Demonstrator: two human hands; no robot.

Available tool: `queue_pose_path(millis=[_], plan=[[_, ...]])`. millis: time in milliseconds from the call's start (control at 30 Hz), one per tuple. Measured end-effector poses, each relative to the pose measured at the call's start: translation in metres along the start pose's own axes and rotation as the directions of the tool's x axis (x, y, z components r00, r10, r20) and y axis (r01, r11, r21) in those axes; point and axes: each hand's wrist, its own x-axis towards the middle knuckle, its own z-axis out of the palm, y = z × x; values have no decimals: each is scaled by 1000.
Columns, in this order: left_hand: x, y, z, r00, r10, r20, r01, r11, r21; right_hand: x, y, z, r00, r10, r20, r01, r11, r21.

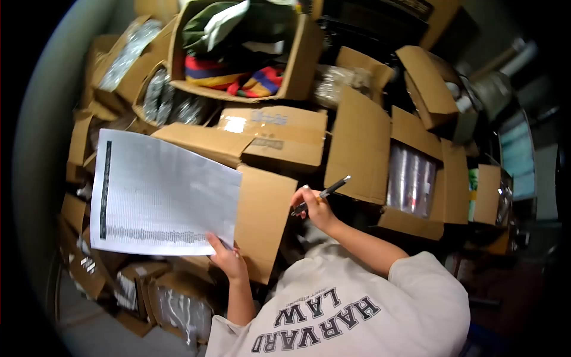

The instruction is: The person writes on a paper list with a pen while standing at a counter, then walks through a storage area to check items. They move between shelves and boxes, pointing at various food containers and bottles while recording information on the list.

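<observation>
My left hand [228, 260] grips a sheet of printed paper [163, 193] by its lower right edge, thumb on top and fingers behind. Rows of small print and a dark strip along the left side show on the sheet, but the words are too small to read. A black pen [334, 187] is in my right hand [316, 211], its silver end pointing up and to the right. This hand is apart from the paper, beside the flap of an open cardboard box [264, 223]. The paper covers much of what lies beneath it.
A large box [305, 59] at the back holds dark green and striped cloth [238, 80]. To the right, an open box [360, 149] contains clear plastic-wrapped items [411, 178]. More cartons with plastic-wrapped contents [184, 312] crowd the left side and lower left.
</observation>
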Motion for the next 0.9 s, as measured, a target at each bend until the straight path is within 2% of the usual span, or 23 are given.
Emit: queue_pose_path(millis=[67, 100, 167, 233, 267, 300, 367, 433, 467, 500, 567, 600, 633, 700, 767, 833, 900], plan=[[12, -14, 9, 991, -87, 101, 86, 996, 24, -2, 20, -36, 987, 42, -153, -31, 997, 75], [17, -20, 9, 983, -123, 133, 118, 992, 43, -4, 20, -48, 966, 128, -223, -102, 987, 126], [29, -33, 15, 996, -87, -15, 87, 994, 70, -2, 48, -75, 928, 190, -322, -162, 981, 110], [44, -42, 16, 990, 61, -131, -54, 997, 60, 2, 87, -99, 944, 136, -300, -155, 987, -41], [44, -36, 22, 982, 83, -171, -71, 995, 73, 2, 110, -111, 951, 109, -290, -148, 982, -117], [47, -36, 22, 979, 108, -175, -91, 990, 104, 3, 132, -124, 957, 156, -244, -222, 935, -276], [53, -34, 22, 977, 93, -193, -69, 989, 127, 1, 155, -140, 917, 396, -50, -396, 885, -246], [68, -47, 15, 970, 128, -206, -86, 975, 203, -3, 134, -146, 748, 659, 80, -620, 736, -271], [73, -51, 11, 972, 158, -174, -116, 966, 230, -8, 120, -144, 717, 689, 105, -663, 721, -199], [73, -52, 8, 972, 186, -141, -146, 955, 258, -12, 126, -148, 730, 672, 123, -640, 735, -224], [66, -47, 8, 991, 92, -97, -70, 975, 211, -16, 135, -160, 819, 563, 112, -503, 797, -335], [73, -55, -4, 985, 150, -87, -130, 970, 203, -15, 146, -169, 832, 545, 98, -488, 806, -335], [80, -64, -14, 975, 211, -76, -193, 962, 194, -14, 156, -178, 818, 570, 73, -535, 802, -267], [52, -49, 9, 982, 172, -75, -164, 981, 104, -9, 158, -190, 785, 618, 34, -610, 782, -126], [60, -56, 8, 972, 224, -68, -227, 973, -31, -5, 153, -207, 642, 767, 2, -767, 642, -8], [55, -59, 9, 974, 216, -75, -218, 976, -28, -6, 170, -223, 598, 788, 150, -798, 567, 201], [69, -68, -5, 968, 242, -68, -243, 970, -11, -15, 168, -232, 607, 783, 139, -794, 587, 160]])
